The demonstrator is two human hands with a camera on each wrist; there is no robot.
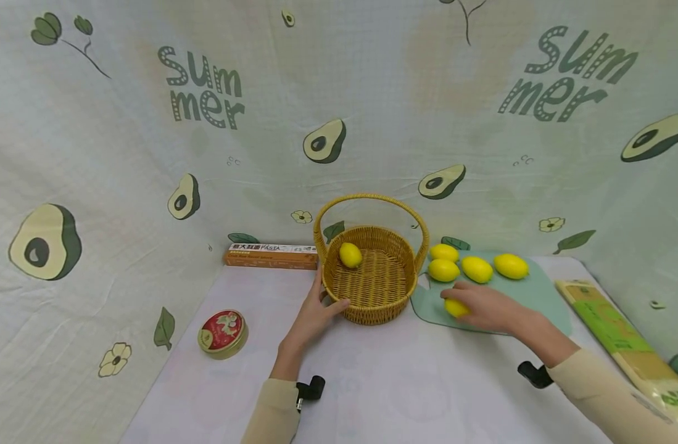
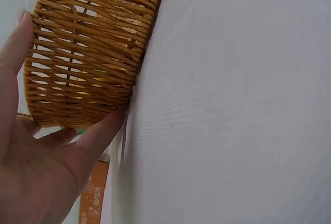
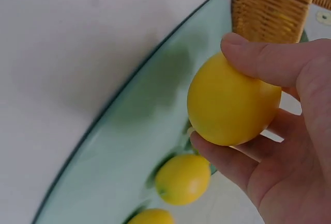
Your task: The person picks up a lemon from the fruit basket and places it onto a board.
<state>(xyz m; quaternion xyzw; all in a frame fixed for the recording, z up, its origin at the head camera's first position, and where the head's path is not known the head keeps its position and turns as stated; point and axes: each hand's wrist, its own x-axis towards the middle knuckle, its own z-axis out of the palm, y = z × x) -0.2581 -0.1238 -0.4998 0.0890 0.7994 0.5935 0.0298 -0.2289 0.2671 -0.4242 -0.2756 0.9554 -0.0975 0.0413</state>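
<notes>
A wicker basket (image 1: pixel 372 311) with a tall arched handle stands mid-table, with one lemon (image 1: pixel 350 255) inside at its left. My left hand (image 1: pixel 318 310) grips the basket's left side, thumb spread toward the front; in the left wrist view, the fingers (image 2: pixel 106 131) lie against the woven wall. My right hand (image 1: pixel 485 305) holds another lemon (image 3: pixel 235 102) between thumb and fingers, above the front part of a pale green board (image 1: pixel 530 308). Several more lemons (image 1: pixel 477 269) rest toward the back of that board, to the basket's right.
A pasta box (image 1: pixel 270 256) lies at the back left, by the printed cloth backdrop. In front of it sits a round red-and-gold tin (image 1: pixel 223 333). Along the right side lies a long green-and-yellow packet (image 1: pixel 616 327).
</notes>
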